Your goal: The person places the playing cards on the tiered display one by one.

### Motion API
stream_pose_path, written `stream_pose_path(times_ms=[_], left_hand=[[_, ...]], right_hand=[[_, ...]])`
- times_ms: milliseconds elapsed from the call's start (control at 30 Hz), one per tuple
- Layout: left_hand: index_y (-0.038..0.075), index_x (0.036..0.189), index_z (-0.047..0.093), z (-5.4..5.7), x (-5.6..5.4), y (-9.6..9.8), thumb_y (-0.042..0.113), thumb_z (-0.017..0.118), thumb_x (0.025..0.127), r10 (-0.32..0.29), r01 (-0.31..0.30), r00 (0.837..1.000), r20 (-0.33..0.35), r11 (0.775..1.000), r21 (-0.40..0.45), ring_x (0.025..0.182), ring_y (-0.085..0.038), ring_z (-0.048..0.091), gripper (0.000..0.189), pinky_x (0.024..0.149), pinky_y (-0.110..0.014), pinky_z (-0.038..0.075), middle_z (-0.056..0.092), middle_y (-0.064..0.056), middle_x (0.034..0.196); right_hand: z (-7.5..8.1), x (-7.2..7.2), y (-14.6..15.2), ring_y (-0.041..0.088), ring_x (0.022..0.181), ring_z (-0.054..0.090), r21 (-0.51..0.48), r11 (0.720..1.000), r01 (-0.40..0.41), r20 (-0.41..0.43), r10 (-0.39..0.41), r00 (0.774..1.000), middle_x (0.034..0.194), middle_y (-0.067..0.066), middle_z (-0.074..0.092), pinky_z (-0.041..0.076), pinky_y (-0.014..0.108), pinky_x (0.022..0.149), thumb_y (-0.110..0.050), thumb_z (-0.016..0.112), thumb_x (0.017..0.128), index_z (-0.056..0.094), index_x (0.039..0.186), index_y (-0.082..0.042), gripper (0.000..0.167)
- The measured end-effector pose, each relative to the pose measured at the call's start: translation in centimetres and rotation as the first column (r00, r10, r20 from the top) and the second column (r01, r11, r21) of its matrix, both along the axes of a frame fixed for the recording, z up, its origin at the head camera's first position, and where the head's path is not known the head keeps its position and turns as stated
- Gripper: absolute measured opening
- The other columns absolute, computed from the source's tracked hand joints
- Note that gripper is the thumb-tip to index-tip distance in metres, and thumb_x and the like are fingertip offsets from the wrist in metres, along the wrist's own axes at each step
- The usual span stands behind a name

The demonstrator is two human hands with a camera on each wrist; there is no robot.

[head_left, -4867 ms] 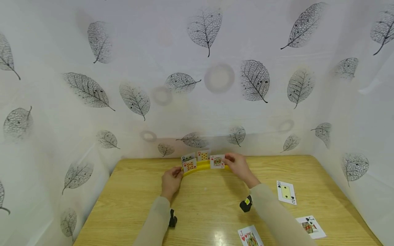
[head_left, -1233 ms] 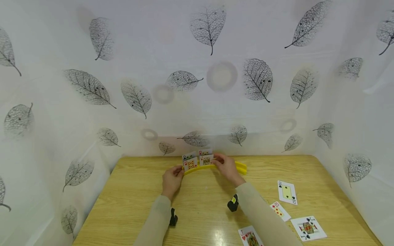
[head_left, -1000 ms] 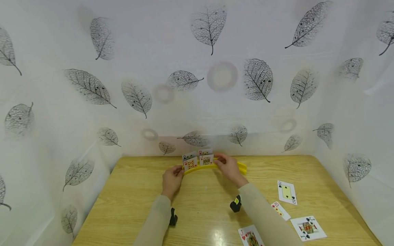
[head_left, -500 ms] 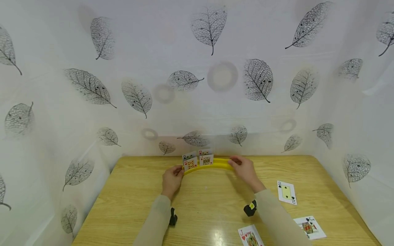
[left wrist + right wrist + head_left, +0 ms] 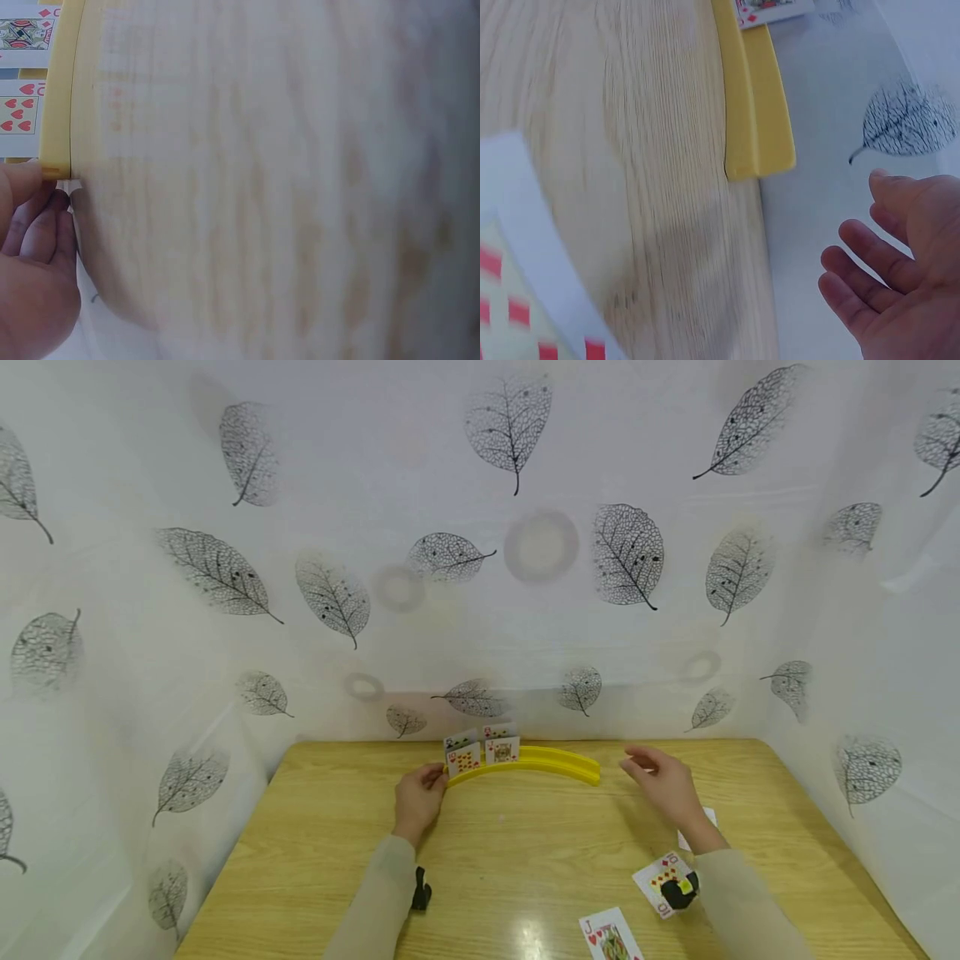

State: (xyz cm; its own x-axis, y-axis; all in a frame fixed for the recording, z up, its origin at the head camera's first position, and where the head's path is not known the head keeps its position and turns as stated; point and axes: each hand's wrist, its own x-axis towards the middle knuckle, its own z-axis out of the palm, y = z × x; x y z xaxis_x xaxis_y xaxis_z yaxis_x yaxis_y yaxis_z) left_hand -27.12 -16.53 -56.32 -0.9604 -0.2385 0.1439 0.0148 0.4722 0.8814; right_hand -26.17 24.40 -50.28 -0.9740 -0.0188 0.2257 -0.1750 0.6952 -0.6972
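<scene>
A curved yellow card holder (image 5: 558,760) stands near the table's far edge. My left hand (image 5: 418,797) pinches its left end; in the left wrist view the thumb (image 5: 21,180) lies against that end. In the holder's front row stand a ten of hearts (image 5: 464,761) and a diamond face card (image 5: 502,752), side by side. Behind them show the tops of a black-suited card (image 5: 459,741) and a red card (image 5: 499,732). My right hand (image 5: 663,785) hovers beyond the holder's right end, fingers loosely bent, holding nothing in the right wrist view.
A ten of diamonds (image 5: 651,883) and a jack of hearts (image 5: 609,935) lie face up at the front right. Another card (image 5: 683,842) is mostly hidden by my right forearm. Leaf-printed white curtain (image 5: 420,635) rises behind the wooden table (image 5: 502,852).
The right hand has placed the diamond face card in the front row, let go, and moved right past the holder. Its forearm now covers the jack of spades. The left hand stays put.
</scene>
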Motion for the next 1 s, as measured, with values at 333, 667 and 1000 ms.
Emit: stream_pose_path(times_ms=[333, 667, 1000], left_hand=[[-0.001, 0.118, 0.076, -0.1, 0.2, -0.1, 0.004, 0.071, 0.098, 0.008, -0.009, 1.0, 0.006, 1.0, 0.004, 0.106, -0.033, 0.076, 0.021, 0.094, -0.044, 0.064, 0.078, -0.018, 0.111], [0.001, 0.118, 0.077, -0.2, 0.0, 0.1, 0.006, 0.072, 0.098, 0.013, -0.013, 1.0, 0.017, 1.0, 0.015, 0.106, -0.031, 0.076, 0.021, 0.094, -0.042, 0.064, 0.079, -0.016, 0.112], [0.003, 0.118, 0.077, -0.1, -0.2, 0.0, 0.007, 0.073, 0.098, 0.013, -0.013, 1.0, 0.02, 1.0, 0.015, 0.106, -0.03, 0.076, 0.021, 0.094, -0.044, 0.064, 0.079, -0.015, 0.111]], right_hand=[[0.0, 2.6, 5.0, 0.039, 0.105, 0.072, 0.071, 0.995, 0.073, -0.031, -0.071, 0.997, 0.119, 0.022, 0.076, 0.062, 0.028, 0.077, -0.035, 0.065, 0.106, 0.067, 0.135, -0.002, 0.045], [-1.6, 4.3, 9.9, 0.033, 0.094, 0.074, 0.116, 0.981, 0.154, 0.004, -0.155, 0.988, 0.117, 0.025, 0.076, 0.052, 0.016, 0.068, -0.035, 0.067, 0.104, 0.067, 0.134, 0.0, 0.046], [-3.1, 5.2, 12.8, 0.056, 0.109, 0.068, 0.162, 0.972, 0.168, 0.077, -0.182, 0.98, 0.126, 0.037, 0.067, 0.061, 0.06, 0.083, -0.04, 0.064, 0.105, 0.06, 0.138, 0.006, 0.057]])
